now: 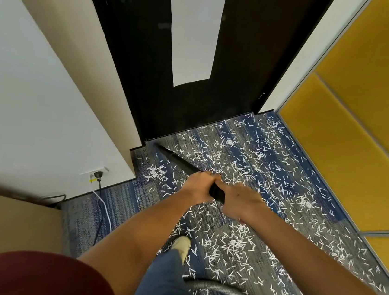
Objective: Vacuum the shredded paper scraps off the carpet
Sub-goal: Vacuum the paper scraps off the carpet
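Observation:
White shredded paper scraps [247, 168] lie scattered over the blue and grey carpet [120, 194], thickest from the door across to the right. A black vacuum nozzle [177, 160] slants down to the carpet, its tip near the door's left bottom corner. My left hand [199, 184] grips the tube ahead. Just behind it, my right hand [238, 201] grips the same tube. A grey ribbed hose [227, 294] curves across the bottom of the view.
A black door [134, 72] with a white panel stands ahead. On the left is a white wall with a socket and plugged cable [99, 177]. A yellow padded partition [350, 131] bounds the right. A tan box [5, 223] sits at lower left, and my shoe [181, 245] rests on the carpet.

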`<state>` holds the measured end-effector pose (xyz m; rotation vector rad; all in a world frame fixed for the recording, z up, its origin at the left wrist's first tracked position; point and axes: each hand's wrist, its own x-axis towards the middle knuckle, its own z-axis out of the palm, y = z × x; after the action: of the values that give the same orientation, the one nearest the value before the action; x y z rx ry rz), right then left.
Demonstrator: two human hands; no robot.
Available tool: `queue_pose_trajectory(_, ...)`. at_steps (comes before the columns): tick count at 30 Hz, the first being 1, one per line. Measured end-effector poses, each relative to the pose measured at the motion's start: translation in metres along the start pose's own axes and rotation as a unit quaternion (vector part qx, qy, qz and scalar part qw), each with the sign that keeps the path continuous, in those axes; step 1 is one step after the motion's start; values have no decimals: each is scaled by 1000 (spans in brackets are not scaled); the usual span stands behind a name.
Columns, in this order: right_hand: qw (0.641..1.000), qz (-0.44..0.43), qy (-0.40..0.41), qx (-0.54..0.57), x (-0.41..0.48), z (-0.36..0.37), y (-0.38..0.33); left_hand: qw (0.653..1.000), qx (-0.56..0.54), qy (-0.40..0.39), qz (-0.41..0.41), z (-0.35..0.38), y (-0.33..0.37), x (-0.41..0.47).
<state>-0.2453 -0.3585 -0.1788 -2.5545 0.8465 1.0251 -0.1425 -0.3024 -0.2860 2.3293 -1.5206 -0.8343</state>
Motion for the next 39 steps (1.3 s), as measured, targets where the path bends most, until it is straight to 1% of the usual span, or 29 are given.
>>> queue_pose_trajectory(7, 1000, -18, -9, -2, -31, 31, 7, 1000, 20, 0, -6, 30, 13, -33)
queue_pose_trajectory(15, 999, -40, -24, -23, -33, 42, -19, 999, 6, 12, -33, 38, -5, -57)
queue_pose_trajectory(19, 998, -32, -33, -32, -38, 38, -23, 999, 13, 17, -25, 36, -5, -61)
queue_pose_trajectory(29, 999, 6, -15, -30, -53, 35, -6, 1000, -16, 21, 0, 34, 26, -52)
queue_pose_trajectory(33, 1000, 17, -14, -9, -57, 39, -2, 1000, -21, 16, 1, 38, 32, -49)
queue_pose_trajectory(39, 1000, 6, -18, 2, -62, 45, -7, 1000, -17, 5, 1, 42, 30, -58)
